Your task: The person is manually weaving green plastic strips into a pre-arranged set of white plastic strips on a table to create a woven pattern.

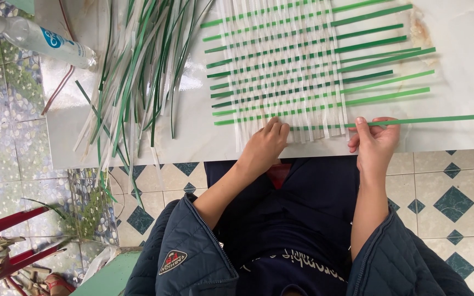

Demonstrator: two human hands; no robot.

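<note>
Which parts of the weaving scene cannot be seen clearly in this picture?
- Head view: the top of the woven mat is cut off by the upper edge.
- The green strip in the right hand runs out past the right edge, so its end is unseen.
- The left hand covers the white strips under its fingers.
- The loose strip pile overlaps too much to count.

Pale marble tabletop [456, 109], diamond-patterned tiled floor [445, 192]
</note>
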